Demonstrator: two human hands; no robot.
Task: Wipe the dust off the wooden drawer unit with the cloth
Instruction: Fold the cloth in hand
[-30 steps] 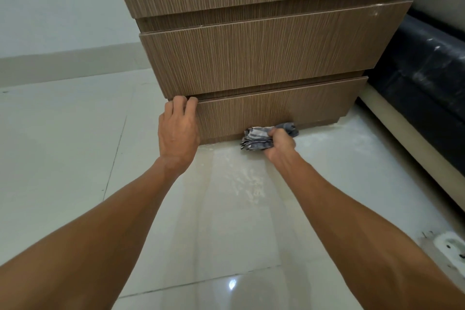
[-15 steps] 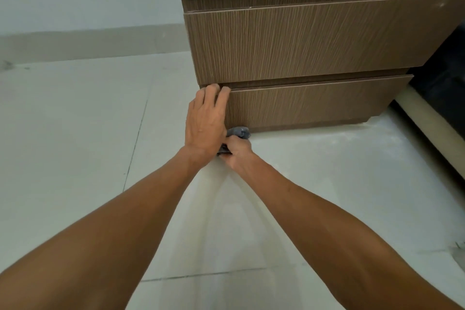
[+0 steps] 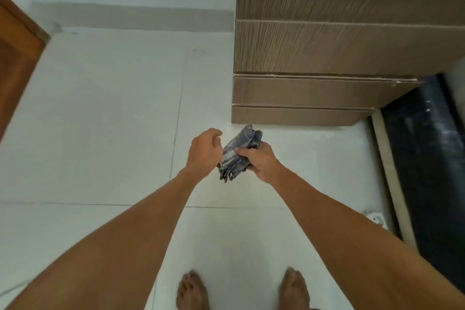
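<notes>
The right hand (image 3: 259, 161) is gripping the bunched cloth (image 3: 236, 156), fingers closed around it. The left hand (image 3: 203, 150), fingers loosely curled and holding nothing visible, is touching its side. The wooden drawer unit (image 3: 314, 63) is standing ahead and to the right on the floor (image 3: 100, 108), nearer the right hand.

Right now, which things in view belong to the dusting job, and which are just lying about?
Part of the job:
cloth, bunched in the right hand
left hand beside it
wooden drawer unit

Just lying about:
white power socket on the floor
dark sofa
wooden door
</notes>
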